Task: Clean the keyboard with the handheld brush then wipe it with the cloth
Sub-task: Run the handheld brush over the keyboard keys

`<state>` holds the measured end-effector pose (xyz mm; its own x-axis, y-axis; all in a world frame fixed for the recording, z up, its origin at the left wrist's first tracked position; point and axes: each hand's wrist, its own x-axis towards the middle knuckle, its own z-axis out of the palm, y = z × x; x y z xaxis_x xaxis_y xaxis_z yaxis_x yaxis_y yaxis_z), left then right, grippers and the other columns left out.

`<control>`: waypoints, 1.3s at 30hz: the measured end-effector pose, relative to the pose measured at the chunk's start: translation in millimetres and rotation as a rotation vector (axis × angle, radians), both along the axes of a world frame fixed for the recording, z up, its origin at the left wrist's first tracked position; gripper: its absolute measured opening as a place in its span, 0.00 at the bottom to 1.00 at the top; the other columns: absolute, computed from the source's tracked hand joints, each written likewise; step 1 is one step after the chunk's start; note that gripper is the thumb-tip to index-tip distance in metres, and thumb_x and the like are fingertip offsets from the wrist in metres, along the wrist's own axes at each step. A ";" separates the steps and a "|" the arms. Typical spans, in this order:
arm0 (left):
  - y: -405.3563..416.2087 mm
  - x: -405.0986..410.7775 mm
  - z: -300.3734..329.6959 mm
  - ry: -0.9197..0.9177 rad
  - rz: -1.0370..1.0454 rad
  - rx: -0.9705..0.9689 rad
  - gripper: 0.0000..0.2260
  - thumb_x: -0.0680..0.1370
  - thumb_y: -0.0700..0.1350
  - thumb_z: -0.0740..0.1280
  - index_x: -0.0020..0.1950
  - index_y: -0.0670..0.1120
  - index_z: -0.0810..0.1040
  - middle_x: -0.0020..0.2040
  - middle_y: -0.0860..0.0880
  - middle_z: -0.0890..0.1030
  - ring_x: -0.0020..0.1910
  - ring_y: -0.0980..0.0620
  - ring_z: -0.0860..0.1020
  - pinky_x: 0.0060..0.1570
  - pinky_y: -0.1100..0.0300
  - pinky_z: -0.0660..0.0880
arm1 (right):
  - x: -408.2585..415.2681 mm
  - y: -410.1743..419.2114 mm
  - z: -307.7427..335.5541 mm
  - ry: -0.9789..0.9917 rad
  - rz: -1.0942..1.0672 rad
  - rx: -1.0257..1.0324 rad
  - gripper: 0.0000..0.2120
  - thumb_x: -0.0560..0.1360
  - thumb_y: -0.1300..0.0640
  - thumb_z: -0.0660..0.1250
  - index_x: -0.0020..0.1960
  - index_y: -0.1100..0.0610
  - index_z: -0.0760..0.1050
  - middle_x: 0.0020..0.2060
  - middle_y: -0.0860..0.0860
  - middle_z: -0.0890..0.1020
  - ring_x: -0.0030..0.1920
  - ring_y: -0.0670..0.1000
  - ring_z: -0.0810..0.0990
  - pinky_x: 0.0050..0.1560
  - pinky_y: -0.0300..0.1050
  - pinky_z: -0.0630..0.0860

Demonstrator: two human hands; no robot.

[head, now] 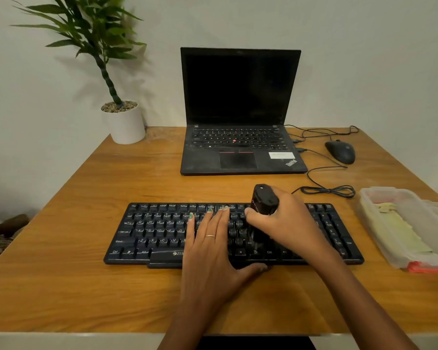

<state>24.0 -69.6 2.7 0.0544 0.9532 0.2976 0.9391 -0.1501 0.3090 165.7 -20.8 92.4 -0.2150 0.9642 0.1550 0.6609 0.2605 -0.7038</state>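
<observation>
A black keyboard lies across the middle of the wooden desk. My left hand rests flat on its centre keys, fingers straight, thumb at the front edge. My right hand grips a black handheld brush upright over the keys right of centre; its lower end is hidden by my fingers. A pale yellow cloth lies inside a clear plastic container at the right.
An open black laptop stands behind the keyboard. A black mouse and loose cables lie at the back right. A potted plant stands at the back left. The desk's front edge is close to me.
</observation>
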 end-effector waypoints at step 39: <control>-1.6 -0.9 -0.4 -0.058 -0.014 0.038 0.45 0.68 0.76 0.58 0.72 0.42 0.67 0.69 0.47 0.74 0.70 0.47 0.69 0.74 0.51 0.42 | 8.6 -38.8 -8.5 0.112 0.055 -0.075 0.08 0.69 0.49 0.71 0.42 0.51 0.75 0.35 0.49 0.81 0.36 0.46 0.80 0.38 0.49 0.79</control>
<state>23.1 -71.2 2.4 0.0491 0.9402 0.3370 0.9177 -0.1756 0.3563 174.3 -59.7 83.9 -0.2533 0.9613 0.1086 0.5634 0.2379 -0.7912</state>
